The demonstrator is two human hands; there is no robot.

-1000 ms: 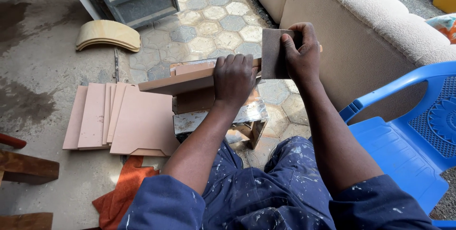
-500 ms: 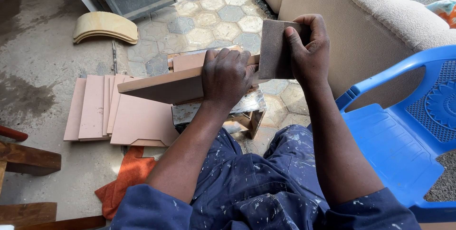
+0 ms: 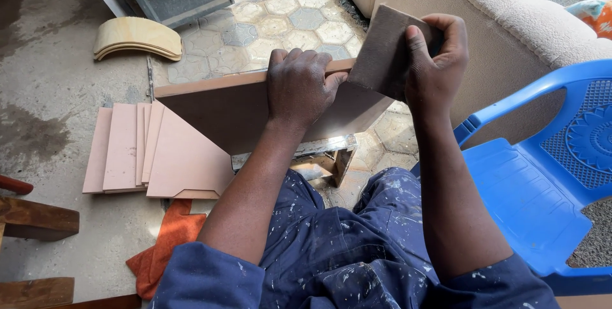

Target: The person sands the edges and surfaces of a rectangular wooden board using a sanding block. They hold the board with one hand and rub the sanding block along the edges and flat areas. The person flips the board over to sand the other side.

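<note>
The left hand (image 3: 299,89) gripped the top edge of a board (image 3: 236,114), fingers curled over it, holding it tilted above a small stand (image 3: 328,149). The right hand (image 3: 437,60) clasped a sanding block (image 3: 381,51) against the board's right end. More boards (image 3: 153,153) lay on the floor (image 3: 51,92) to the left, beside an orange cloth (image 3: 169,242); a blue chair (image 3: 542,181) stood to the right.

Left hand (image 3: 298,87) and right hand (image 3: 433,60), both clenched.
</note>
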